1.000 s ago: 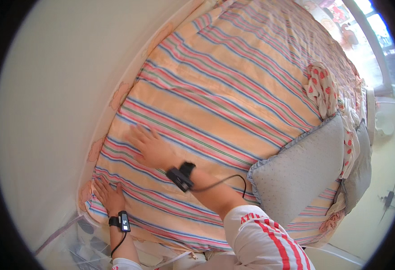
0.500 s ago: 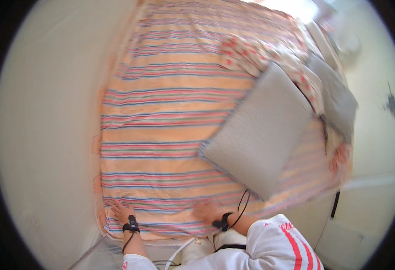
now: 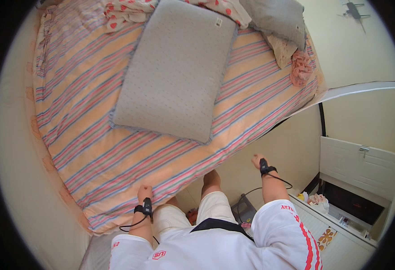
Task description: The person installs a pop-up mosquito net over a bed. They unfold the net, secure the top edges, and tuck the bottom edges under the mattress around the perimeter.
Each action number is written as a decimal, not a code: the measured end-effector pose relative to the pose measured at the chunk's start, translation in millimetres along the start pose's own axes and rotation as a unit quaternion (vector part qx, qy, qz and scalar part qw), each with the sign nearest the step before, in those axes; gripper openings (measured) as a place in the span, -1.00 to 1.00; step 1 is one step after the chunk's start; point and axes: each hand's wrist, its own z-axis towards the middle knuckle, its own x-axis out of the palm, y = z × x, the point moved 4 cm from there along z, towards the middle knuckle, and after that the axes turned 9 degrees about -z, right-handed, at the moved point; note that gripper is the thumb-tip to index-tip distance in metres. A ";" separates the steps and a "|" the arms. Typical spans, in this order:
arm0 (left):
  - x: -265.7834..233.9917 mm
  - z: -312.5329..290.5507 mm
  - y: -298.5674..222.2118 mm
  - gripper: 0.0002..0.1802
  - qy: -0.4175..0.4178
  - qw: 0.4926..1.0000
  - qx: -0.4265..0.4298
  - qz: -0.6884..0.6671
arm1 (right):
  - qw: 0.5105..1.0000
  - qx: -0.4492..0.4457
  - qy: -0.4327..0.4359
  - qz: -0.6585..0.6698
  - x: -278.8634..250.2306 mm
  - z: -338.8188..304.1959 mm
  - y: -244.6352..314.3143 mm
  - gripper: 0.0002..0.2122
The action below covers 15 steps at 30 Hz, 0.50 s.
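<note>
My left hand (image 3: 145, 192) is curled closed at the near edge of the bed, over the striped sheet (image 3: 152, 157), with nothing seen in it. Whether it touches the sheet I cannot tell. My right hand (image 3: 259, 160) hangs in the air beyond the bed's edge, over the floor, its fingers curled in and nothing showing in them. Both wrists wear a black band with a small device and a cable. Ahead of my hands a grey pillow (image 3: 175, 76) lies flat on the orange, pink and blue striped sheet.
A second grey pillow (image 3: 274, 20), a pink crumpled cloth (image 3: 301, 68) and a white cloth with red spots (image 3: 125, 15) lie toward the bed's far side. To the right stand a white cabinet (image 3: 332, 225) and a raised white panel (image 3: 359, 162). A dark bag (image 3: 247, 209) sits on the floor.
Both hands have come off the sheet's near left corner, and their fingers have curled. My view has turned right, bringing the floor and cabinet into sight.
</note>
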 end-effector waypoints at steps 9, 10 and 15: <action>92.3 -37.8 36.7 -0.56 -0.170 0.863 -0.192 -0.435 | 0.845 0.149 -0.095 0.504 -41.5 144.3 -0.9 -0.51; 96.4 -37.6 36.5 -0.53 -0.211 0.830 -0.175 -0.486 | 0.830 0.197 -0.052 0.520 -46.2 143.9 -2.5 -0.53; 108.5 -39.7 46.8 -0.43 -0.381 0.696 -0.240 -0.560 | 0.655 0.137 0.016 0.743 -49.2 141.6 8.3 -0.65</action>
